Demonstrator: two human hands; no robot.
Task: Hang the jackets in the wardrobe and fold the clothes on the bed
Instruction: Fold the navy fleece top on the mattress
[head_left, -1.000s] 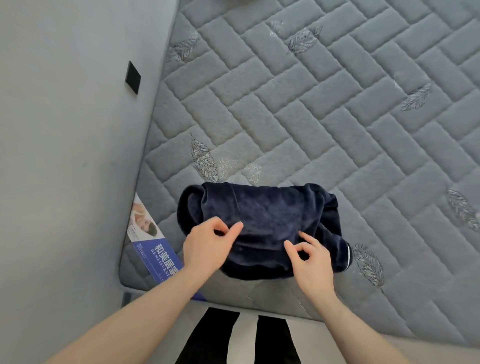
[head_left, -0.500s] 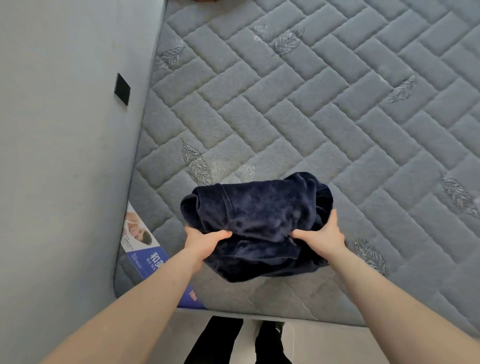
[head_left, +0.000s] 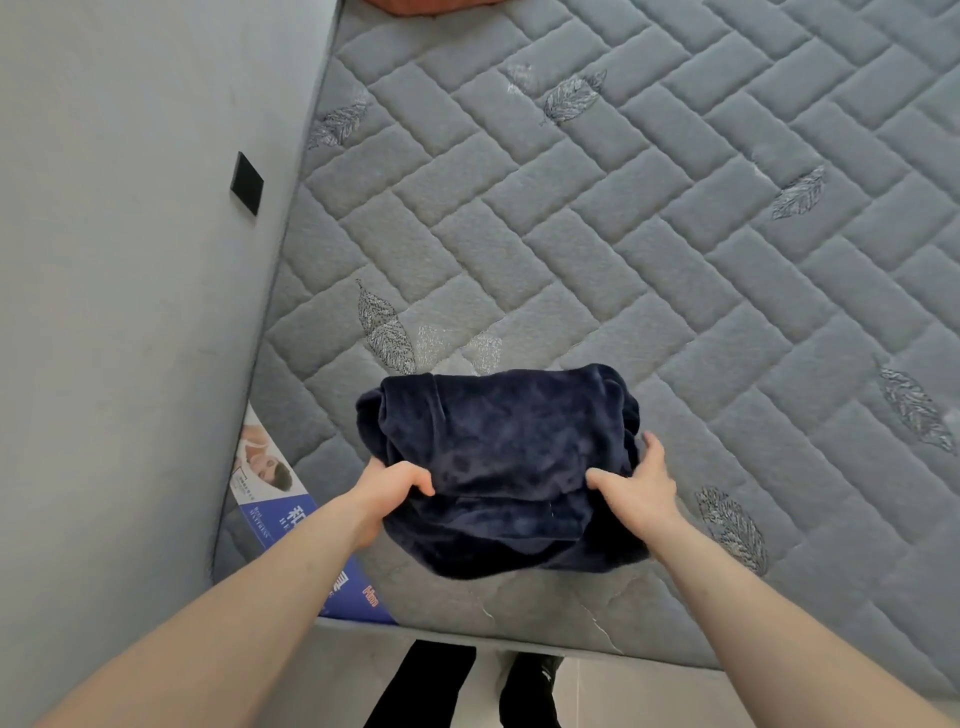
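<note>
A folded dark navy fleece garment is held as a thick bundle just above the near left corner of the grey quilted mattress. My left hand grips its left side, thumb on top and fingers underneath. My right hand grips the right side the same way. The bundle's lower edge sags toward the mattress edge.
A grey wall with a small black square plate runs along the bed's left side. A blue and white mattress label sits at the near left corner. An orange-red item peeks in at the top edge. My dark trouser legs stand at the bed's foot.
One second ago both hands pinched at the top of the garment lying flat. They have since slid to its sides and lifted the bundle off the mattress.
</note>
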